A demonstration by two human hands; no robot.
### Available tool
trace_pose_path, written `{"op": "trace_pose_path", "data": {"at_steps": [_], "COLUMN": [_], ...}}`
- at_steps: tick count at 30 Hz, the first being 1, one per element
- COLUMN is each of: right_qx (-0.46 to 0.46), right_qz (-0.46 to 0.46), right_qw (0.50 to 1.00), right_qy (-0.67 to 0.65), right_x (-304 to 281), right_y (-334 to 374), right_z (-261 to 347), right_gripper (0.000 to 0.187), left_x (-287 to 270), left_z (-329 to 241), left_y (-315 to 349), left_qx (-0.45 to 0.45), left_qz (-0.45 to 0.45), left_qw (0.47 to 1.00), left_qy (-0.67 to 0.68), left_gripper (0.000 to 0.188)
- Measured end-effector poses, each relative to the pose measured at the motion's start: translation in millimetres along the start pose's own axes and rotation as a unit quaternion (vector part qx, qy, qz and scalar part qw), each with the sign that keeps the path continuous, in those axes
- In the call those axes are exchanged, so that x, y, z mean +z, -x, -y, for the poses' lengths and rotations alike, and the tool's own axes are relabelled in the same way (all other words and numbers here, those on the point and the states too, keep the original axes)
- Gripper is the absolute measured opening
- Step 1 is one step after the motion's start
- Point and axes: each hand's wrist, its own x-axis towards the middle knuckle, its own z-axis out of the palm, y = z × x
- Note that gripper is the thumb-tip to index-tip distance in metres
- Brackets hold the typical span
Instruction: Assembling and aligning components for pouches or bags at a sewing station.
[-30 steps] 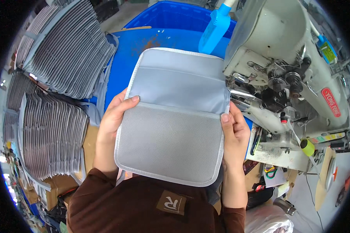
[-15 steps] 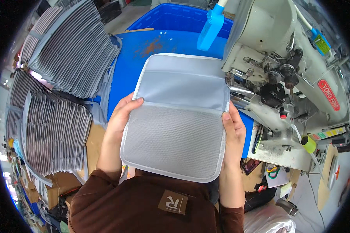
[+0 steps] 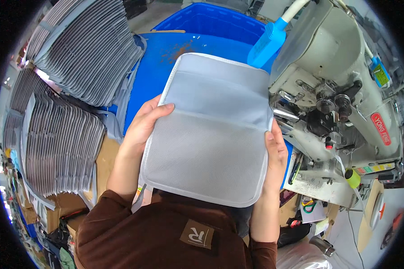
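Observation:
Between my two hands I hold a flat grey fabric panel (image 3: 206, 157) with rounded corners and a pale bound edge. Its lower half is textured mesh, its upper half smooth, and a seam crosses the middle. My left hand (image 3: 148, 121) pinches the left edge near that seam, thumb on top. My right hand (image 3: 275, 150) grips the right edge slightly lower, thumb also on top and fingers behind the panel. Close to the panel's right side is a sewing machine (image 3: 327, 103), its presser and needle area partly hidden behind metal parts.
Stacks of grey panels (image 3: 87, 54) stand at the left, with another stack (image 3: 60, 148) nearer. A blue bin (image 3: 211, 18) lies beyond the blue tabletop (image 3: 157, 56). A blue lamp (image 3: 267, 45) hangs by the machine. Scissors (image 3: 308, 206) and a metal bottle (image 3: 322, 245) are at the lower right.
The view has shifted a little, so the machine and lamp appear farther right. Both hands keep their grip on the panel, which sits slightly higher and to the right in view.

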Motion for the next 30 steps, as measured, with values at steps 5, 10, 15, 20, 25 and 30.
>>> {"op": "trace_pose_path", "data": {"at_steps": [5, 10, 15, 20, 25, 30], "right_qx": [-0.001, -0.007, -0.049, 0.009, -0.156, -0.131], "right_qz": [0.004, -0.014, -0.05, -0.025, -0.035, -0.011], "right_qw": [1.0, 0.998, 0.978, 0.911, 0.841, 0.803], "right_qy": [0.003, 0.055, 0.196, 0.412, 0.517, 0.582], "right_x": [-7, -11, -43, -96, -94, -86], "right_y": [-9, -12, -1, 3, -6, 0], "right_z": [-1, 1, -17, -60, -73, -68], "right_gripper": [0.044, 0.04, 0.028, 0.019, 0.015, 0.019], "left_x": [6, 6, -6, -6, -10, -11], "left_z": [-11, -18, -19, -5, 12, 29], "left_y": [-23, -54, -86, -114, -129, -127], "left_qx": [0.009, -0.018, -0.039, -0.059, -0.106, -0.137], "left_qz": [0.007, 0.015, 0.011, 0.047, 0.043, 0.076], "left_qw": [0.999, 0.998, 0.996, 0.993, 0.991, 0.988], "left_qy": [-0.053, -0.063, -0.075, -0.094, -0.075, 0.0], "left_gripper": [0.044, 0.042, 0.042, 0.047, 0.055, 0.055]}}
